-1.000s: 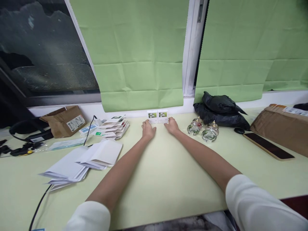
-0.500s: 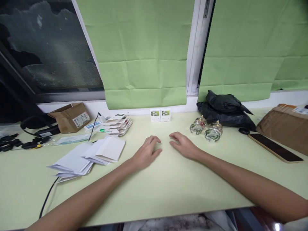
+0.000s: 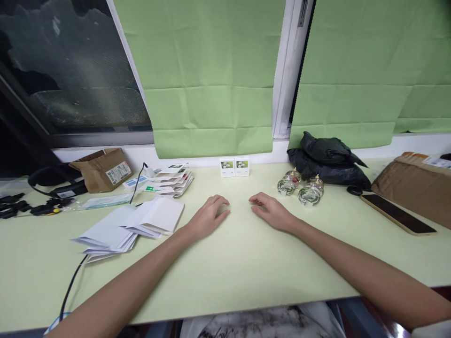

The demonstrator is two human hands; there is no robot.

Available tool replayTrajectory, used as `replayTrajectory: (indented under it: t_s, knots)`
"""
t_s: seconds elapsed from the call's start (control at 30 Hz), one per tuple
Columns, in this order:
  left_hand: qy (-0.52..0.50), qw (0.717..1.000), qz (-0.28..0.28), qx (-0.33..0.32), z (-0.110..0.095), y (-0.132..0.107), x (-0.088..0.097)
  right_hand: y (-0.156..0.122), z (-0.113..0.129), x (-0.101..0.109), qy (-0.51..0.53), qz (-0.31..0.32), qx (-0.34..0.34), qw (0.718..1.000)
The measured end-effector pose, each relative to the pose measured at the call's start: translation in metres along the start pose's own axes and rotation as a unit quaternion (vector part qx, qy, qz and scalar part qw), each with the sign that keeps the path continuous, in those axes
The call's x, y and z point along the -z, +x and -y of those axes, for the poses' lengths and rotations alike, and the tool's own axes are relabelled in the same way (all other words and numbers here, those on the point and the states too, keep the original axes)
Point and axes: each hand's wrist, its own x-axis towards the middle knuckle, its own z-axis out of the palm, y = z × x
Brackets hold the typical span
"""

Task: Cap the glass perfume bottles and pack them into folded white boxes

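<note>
table (image 3: 239,263): pale green top, running the full width of the view below the window sill; carries every item listed below.
blinds (image 3: 207,70): two green panels, lowered to just above the sill, with a white frame post between them.
window pane (image 3: 70,61): uncovered at far left, dark.
brown parcel (image 3: 412,188): far right of the table, a label at its upper corner.
black plastic bag (image 3: 327,159): crumpled, against the sill, right of centre.
folded white sheets (image 3: 134,225): loose overlapping pile, left of the left hand, near it but not touching.
cardboard box (image 3: 102,170): far left by the sill, tilted, barcode label facing up.
phone (image 3: 397,214): lying flat, screen dark, just in front of the brown parcel.
left hand (image 3: 207,218): palm down on the bare table, fingers loosely bent and spread, nothing held.
right hand (image 3: 271,212): palm down, near the left hand with a gap between, fingers relaxed and unclosed, nothing held.
flattened cartons (image 3: 172,180): fanned stack behind the folded white sheets.
glass bottles (image 3: 310,191): two, lying on their sides, side by side, just in front of the black plastic bag.
small white boxes (image 3: 234,167): two, upright, touching each other, backed against the sill at centre, beyond both hands and well apart from them.
</note>
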Motion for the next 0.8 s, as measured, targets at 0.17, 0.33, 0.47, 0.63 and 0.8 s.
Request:
replayTrajectory:
  t_s: [0.17,0.33,0.47,0.63,0.8]
  knots:
    - [0.001,1.000,0.015,-0.005,0.0028,0.0001,0.0046,-0.0019,0.0010,0.0038,-0.055,0.020,0.042,0.997]
    - [-0.010,1.000,0.029,-0.002,0.0037,-0.0016,0.0056,-0.0023,-0.0014,0.0045,-0.087,0.022,0.060,0.994]
    - [-0.006,0.999,0.037,-0.003,0.0048,-0.0017,0.0045,-0.0023,-0.0030,0.0040,-0.082,0.029,0.054,0.995]
    - [-0.004,0.999,0.041,0.004,0.0076,-0.0015,0.0030,-0.0022,-0.0039,0.0034,-0.079,0.040,0.051,0.995]
    - [-0.011,0.999,0.031,0.006,0.0082,-0.0016,0.0021,-0.0025,-0.0048,0.0036,-0.078,0.038,0.051,0.995]
